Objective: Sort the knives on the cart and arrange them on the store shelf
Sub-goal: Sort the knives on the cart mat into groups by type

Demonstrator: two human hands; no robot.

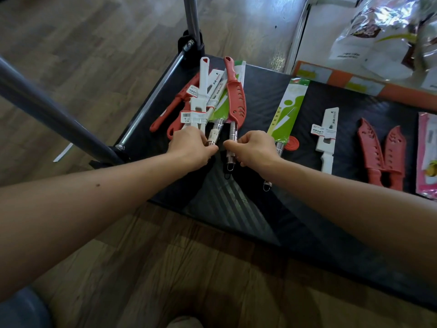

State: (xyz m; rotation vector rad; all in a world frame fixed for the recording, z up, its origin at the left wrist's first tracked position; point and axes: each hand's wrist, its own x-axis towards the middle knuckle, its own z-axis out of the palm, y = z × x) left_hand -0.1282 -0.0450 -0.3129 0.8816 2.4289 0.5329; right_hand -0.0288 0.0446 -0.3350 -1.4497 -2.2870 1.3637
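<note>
At left end of black ribbed cart deck (260, 91), grips with curled left hand (191, 146) the near ends of fanned bunch of sheathed knives (220, 98), white, red and green. Pinches with right hand (254, 147) a round steel knife handle (231, 140) just beside. Further right, lying apart on deck: long green-carded knife (287, 112), white plastic-sheathed knife (327, 138), two red perforated-sheath knives (380, 155).

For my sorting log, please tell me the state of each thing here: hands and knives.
left hand: grips the knife bundle
right hand: pinches a steel-handled knife
green-packed knife: lying flat, in packaging
white knife: lying flat, tagged
red knives: sheathed, side by side
</note>
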